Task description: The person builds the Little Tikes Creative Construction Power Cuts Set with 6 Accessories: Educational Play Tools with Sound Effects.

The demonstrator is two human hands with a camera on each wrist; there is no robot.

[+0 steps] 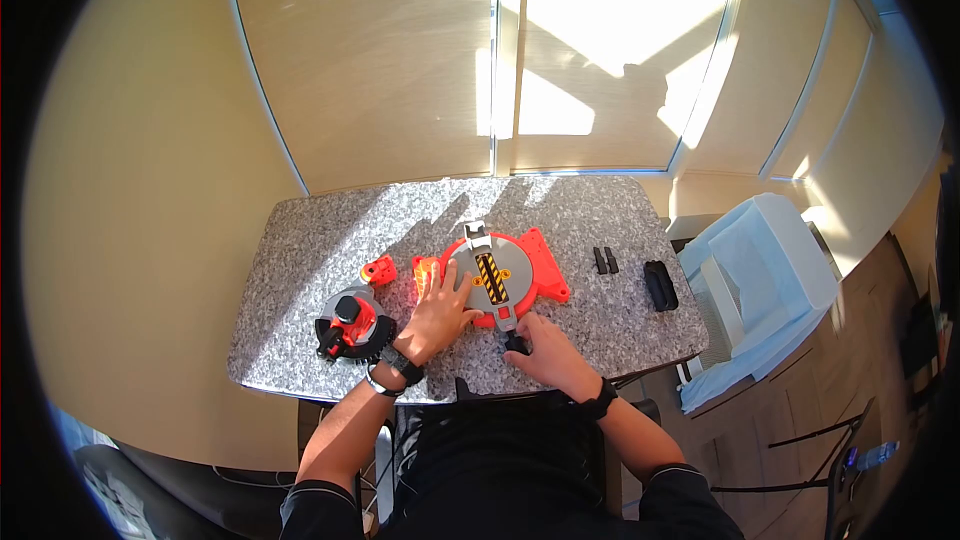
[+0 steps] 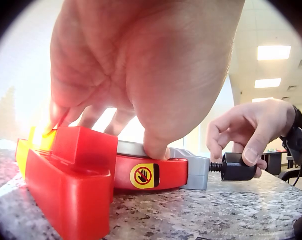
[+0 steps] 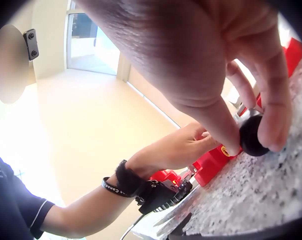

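A red base with a round grey turntable (image 1: 510,275) lies on the table, a yellow-and-black striped strip across its middle. The left hand (image 1: 437,318) rests on its left side with the fingers spread; its thumb touches the rim in the left wrist view. At the front of the base, the right hand (image 1: 552,355) pinches a black knob (image 2: 238,167) between thumb and fingers. A short threaded rod (image 2: 215,167) joins that knob to the grey arm (image 2: 196,171). In the right wrist view the knob (image 3: 251,136) sits just above the tabletop.
A red and black saw part (image 1: 350,325) with a grey disc stands left of the left forearm. On the right of the granite table (image 1: 620,340) lie two small black pieces (image 1: 606,260) and a black block (image 1: 660,286). A chair with a light-blue cover (image 1: 770,280) stands beyond.
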